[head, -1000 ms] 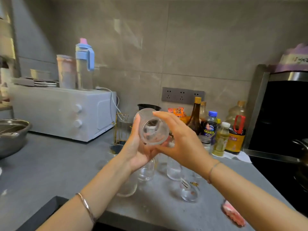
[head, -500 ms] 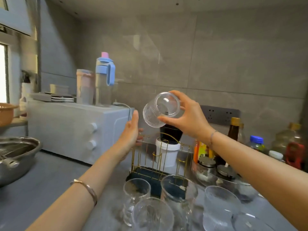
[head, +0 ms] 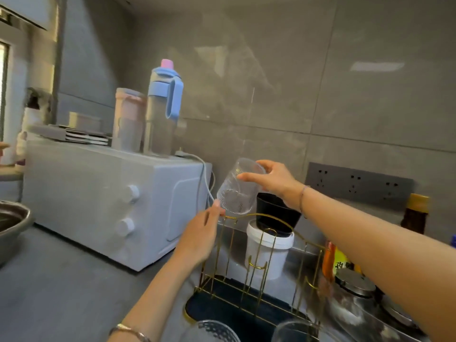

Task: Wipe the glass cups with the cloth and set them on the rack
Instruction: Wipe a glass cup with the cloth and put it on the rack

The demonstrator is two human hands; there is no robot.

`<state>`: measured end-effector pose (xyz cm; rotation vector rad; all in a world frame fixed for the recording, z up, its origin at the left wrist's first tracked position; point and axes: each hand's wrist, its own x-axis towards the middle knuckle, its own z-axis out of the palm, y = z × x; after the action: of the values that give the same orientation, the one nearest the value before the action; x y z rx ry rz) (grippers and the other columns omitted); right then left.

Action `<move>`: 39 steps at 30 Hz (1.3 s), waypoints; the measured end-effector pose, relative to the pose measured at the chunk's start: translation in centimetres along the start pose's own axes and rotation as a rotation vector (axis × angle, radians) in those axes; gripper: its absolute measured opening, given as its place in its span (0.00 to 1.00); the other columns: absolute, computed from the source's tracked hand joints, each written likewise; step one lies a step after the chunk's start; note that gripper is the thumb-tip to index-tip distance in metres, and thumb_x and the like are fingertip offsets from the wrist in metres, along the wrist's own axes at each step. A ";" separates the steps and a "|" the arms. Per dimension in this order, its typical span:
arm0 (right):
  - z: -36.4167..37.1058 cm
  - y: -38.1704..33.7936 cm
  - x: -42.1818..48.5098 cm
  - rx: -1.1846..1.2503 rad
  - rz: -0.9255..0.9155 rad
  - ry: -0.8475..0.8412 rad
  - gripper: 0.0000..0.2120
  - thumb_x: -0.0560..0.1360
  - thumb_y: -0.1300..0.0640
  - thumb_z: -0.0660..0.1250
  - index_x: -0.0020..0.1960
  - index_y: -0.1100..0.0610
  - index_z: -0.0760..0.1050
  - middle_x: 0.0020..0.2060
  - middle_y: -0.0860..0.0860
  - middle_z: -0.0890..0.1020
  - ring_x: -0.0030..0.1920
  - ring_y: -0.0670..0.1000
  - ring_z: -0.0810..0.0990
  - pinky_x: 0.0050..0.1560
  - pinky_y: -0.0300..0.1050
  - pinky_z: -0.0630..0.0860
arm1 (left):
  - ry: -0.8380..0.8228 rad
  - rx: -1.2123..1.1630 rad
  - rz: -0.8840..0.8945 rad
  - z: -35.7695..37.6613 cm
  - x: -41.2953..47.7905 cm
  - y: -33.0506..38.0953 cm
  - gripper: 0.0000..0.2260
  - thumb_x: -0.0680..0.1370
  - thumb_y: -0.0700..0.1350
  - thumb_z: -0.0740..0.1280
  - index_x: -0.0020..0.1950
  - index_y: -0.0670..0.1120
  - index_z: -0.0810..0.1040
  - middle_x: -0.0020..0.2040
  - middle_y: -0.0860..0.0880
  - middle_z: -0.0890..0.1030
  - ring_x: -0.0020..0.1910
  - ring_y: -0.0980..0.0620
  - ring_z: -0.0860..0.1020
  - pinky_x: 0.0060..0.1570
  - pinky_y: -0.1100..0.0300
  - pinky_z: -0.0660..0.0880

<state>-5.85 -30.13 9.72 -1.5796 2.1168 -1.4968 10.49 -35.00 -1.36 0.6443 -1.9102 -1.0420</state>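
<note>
One glass cup (head: pixel 237 188) is held in the air above the left end of the gold wire rack (head: pixel 217 302), mouth tilted downward and base up. A second ago it was cradled low between both hands over the surface (head: pixel 74 287). Half a second ago it was lifted on its side by the right hand alone. Now it has been turned over and brought down close to the rack's top wire. From this it is judged that wiping of this cup is finished and that placing is under way; no cloth can be seen in this view.

The cup's base is pinched by the right hand (head: pixel 274 180), with the grip closed from above, thumb in front and fingers curled behind the glass. The left hand (head: pixel 199 233) is raised beneath, its grip loosely spread and holding nothing, a fingertip at the cup's lower rim; whether it touches glass or wire cannot be told.

Two more cups (head: pixel 212 332) are partly seen at the bottom edge, in front of the rack. A white oven (head: pixel 98 201) stands to the left, and a black cup (head: pixel 276 213) rests on a white tub (head: pixel 269 255) behind the rack.
</note>
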 end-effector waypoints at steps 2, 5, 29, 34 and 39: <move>0.8 1.1 0.7 -0.011 0.041 -0.071 0.37 0.64 0.49 0.79 0.69 0.58 0.70 0.62 0.50 0.76 0.60 0.49 0.75 0.59 0.47 0.76 | 0.016 -0.002 0.001 0.2 0.7 -0.6 0.20 0.83 0.57 0.46 0.59 0.54 0.76 0.63 0.52 0.75 0.60 0.56 0.71 0.61 0.57 0.68; 2.0 2.7 1.1 -0.057 0.096 -0.168 0.35 0.63 0.48 0.79 0.66 0.57 0.73 0.58 0.50 0.79 0.57 0.50 0.77 0.53 0.44 0.77 | 0.057 0.011 0.014 0.6 1.1 -0.9 0.18 0.83 0.57 0.48 0.53 0.56 0.76 0.57 0.54 0.77 0.56 0.55 0.74 0.55 0.57 0.70; 3.0 5.2 0.6 -0.293 0.315 -0.663 0.28 0.71 0.52 0.73 0.66 0.54 0.65 0.66 0.53 0.70 0.68 0.55 0.68 0.62 0.49 0.72 | 0.106 -0.076 -0.009 1.1 1.7 -2.1 0.27 0.81 0.63 0.43 0.52 0.53 0.80 0.54 0.53 0.79 0.57 0.52 0.76 0.64 0.45 0.72; 2.4 4.8 0.3 -0.163 0.358 -0.660 0.36 0.64 0.49 0.74 0.69 0.54 0.65 0.66 0.53 0.71 0.68 0.55 0.69 0.65 0.49 0.69 | 0.096 0.010 0.040 1.0 1.3 -1.7 0.22 0.82 0.61 0.49 0.52 0.50 0.78 0.49 0.52 0.79 0.50 0.54 0.76 0.57 0.48 0.75; 1.3 3.4 -0.3 -0.100 0.377 -0.423 0.26 0.68 0.54 0.75 0.63 0.54 0.72 0.63 0.53 0.75 0.64 0.54 0.73 0.61 0.47 0.73 | 0.049 0.088 0.085 0.6 0.8 -1.5 0.13 0.80 0.59 0.59 0.55 0.54 0.76 0.55 0.54 0.78 0.51 0.55 0.77 0.56 0.52 0.77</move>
<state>-7.20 -30.76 6.44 -1.2831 2.1042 -0.8653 9.64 -36.12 -2.43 0.6272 -1.9323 -0.8850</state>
